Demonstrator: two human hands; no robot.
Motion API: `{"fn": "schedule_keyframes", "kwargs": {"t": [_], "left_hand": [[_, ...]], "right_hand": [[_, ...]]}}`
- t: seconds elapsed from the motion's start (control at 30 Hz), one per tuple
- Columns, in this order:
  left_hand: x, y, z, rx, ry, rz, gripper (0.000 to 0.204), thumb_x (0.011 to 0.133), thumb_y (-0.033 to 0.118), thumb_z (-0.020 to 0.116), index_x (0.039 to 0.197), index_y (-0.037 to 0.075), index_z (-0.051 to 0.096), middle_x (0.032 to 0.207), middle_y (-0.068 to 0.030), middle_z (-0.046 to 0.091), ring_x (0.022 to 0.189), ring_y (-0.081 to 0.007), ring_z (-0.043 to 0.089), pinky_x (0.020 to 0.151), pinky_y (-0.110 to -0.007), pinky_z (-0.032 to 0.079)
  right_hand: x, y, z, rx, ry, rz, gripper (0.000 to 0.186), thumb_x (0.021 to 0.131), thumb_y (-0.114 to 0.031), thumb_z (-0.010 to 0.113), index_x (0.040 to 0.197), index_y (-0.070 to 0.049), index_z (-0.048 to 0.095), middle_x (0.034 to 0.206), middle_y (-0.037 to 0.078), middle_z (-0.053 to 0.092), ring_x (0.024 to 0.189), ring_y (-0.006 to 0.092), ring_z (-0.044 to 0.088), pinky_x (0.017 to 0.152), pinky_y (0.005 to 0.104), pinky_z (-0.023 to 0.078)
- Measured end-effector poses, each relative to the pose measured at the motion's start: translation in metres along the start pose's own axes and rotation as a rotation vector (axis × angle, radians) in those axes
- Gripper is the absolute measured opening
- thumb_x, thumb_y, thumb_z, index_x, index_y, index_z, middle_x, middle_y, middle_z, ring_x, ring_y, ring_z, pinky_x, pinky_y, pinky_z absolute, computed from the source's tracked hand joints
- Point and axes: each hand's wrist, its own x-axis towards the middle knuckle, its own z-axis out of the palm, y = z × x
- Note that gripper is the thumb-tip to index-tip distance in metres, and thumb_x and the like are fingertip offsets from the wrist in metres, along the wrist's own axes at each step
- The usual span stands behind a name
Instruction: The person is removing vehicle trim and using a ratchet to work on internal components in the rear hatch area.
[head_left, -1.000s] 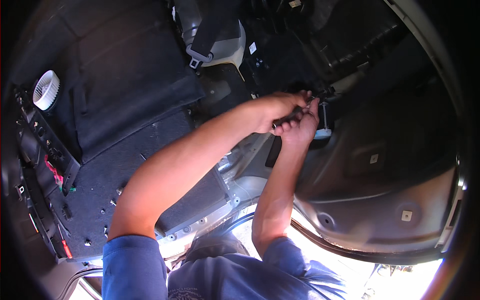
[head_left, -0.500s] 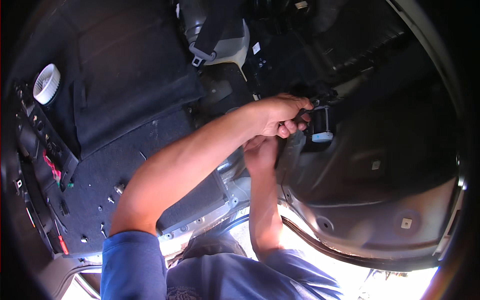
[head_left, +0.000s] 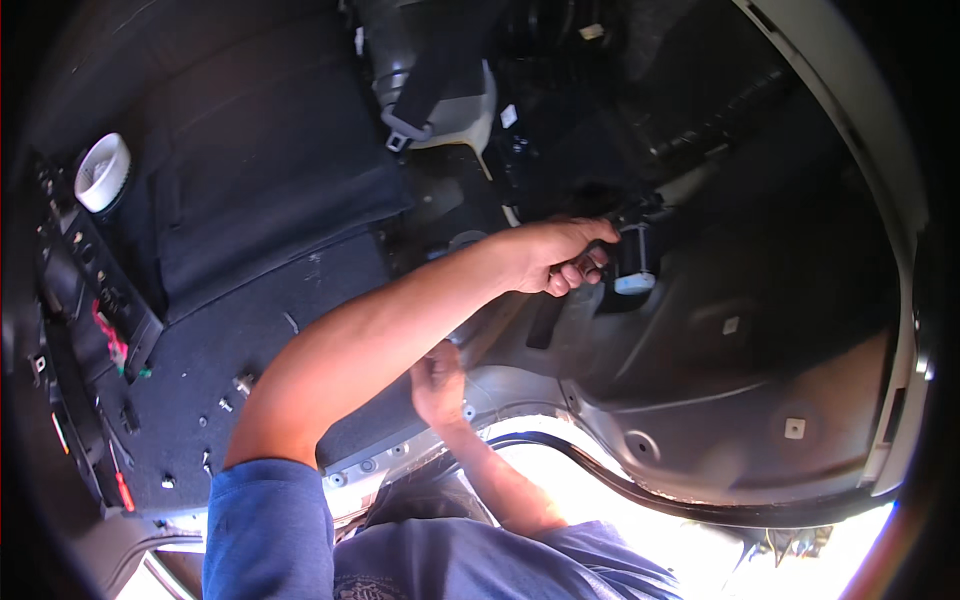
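My left hand [head_left: 568, 258] reaches across to a recess in the dark grey car-body panel, its fingers curled and closed. What they grip is hidden in shadow. Just right of its fingertips is a dark part with a pale, bluish-white round end [head_left: 633, 284] and a thin light rod along it. My right hand [head_left: 440, 385] is lower and nearer to me, just under my left forearm, over the edge of the dark carpeted board [head_left: 375, 425]. Its fingers look curled in, partly covered by the forearm; I cannot make out anything in them.
A white fan wheel [head_left: 103, 172] lies at far left beside a black trim strip [head_left: 100, 275] with red wires [head_left: 110, 335]. A red-handled screwdriver [head_left: 124, 492] and several screws [head_left: 225, 404] are on the carpet. A seat-belt buckle [head_left: 402, 128] hangs at the top.
My right hand has dropped away from my left hand, moving left and toward me. My left hand stays at the dark part, while the whole view has shifted slightly.
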Motion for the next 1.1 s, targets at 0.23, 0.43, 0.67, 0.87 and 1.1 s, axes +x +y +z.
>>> {"fn": "schedule_keyframes", "kwargs": {"t": [0.23,0.43,0.67,0.87,1.1], "left_hand": [[0.008,-0.001,0.000,1.317,0.550,0.746,0.021,0.091,0.016,0.049,0.096,0.003,0.064,0.080,-0.0180,0.067,0.062,-0.0244,0.067,0.051,-0.036,0.052],[-0.001,0.010,0.006,1.838,0.646,0.746,0.018,0.085,0.017,0.055,0.093,0.005,0.065,0.082,-0.0169,0.068,0.065,-0.0249,0.068,0.052,-0.036,0.053],[0.012,0.019,-0.004,0.209,0.013,-0.006,0.033,0.096,0.034,0.045,0.090,0.005,0.060,0.061,0.0012,0.045,0.040,-0.0029,0.029,0.034,-0.019,0.020],[0.006,0.018,0.018,1.582,0.515,0.487,0.024,0.087,0.010,0.051,0.104,0.001,0.065,0.091,-0.0183,0.068,0.085,-0.0331,0.069,0.072,-0.042,0.057],[-0.011,0.003,0.005,1.631,0.609,0.566,0.018,0.082,0.010,0.055,0.093,0.003,0.068,0.093,-0.0214,0.068,0.092,-0.0334,0.068,0.078,-0.041,0.055]], "right_hand": [[0.003,-0.029,0.002,-0.312,-0.024,0.007,0.030,0.080,-0.015,0.063,0.110,-0.010,0.058,0.105,0.011,0.057,0.098,0.0327,0.054,0.083,0.0452,0.048],[0.005,-0.028,0.001,-0.332,-0.006,-0.024,0.031,0.080,-0.016,0.063,0.110,-0.012,0.058,0.107,0.010,0.056,0.100,0.0329,0.053,0.084,0.0447,0.048],[0.001,-0.023,0.004,-0.297,-0.031,-0.040,0.029,0.080,-0.014,0.062,0.109,-0.011,0.057,0.106,0.012,0.056,0.098,0.0347,0.053,0.084,0.0458,0.047],[0.009,-0.016,-0.001,-0.361,0.026,-0.102,0.030,0.079,-0.013,0.063,0.108,-0.010,0.056,0.105,0.014,0.055,0.096,0.0365,0.052,0.082,0.0474,0.046],[0.001,-0.026,0.009,-0.313,-0.007,-0.088,0.032,0.079,-0.013,0.063,0.109,-0.010,0.054,0.107,0.012,0.054,0.099,0.0353,0.052,0.083,0.0473,0.046]]}}
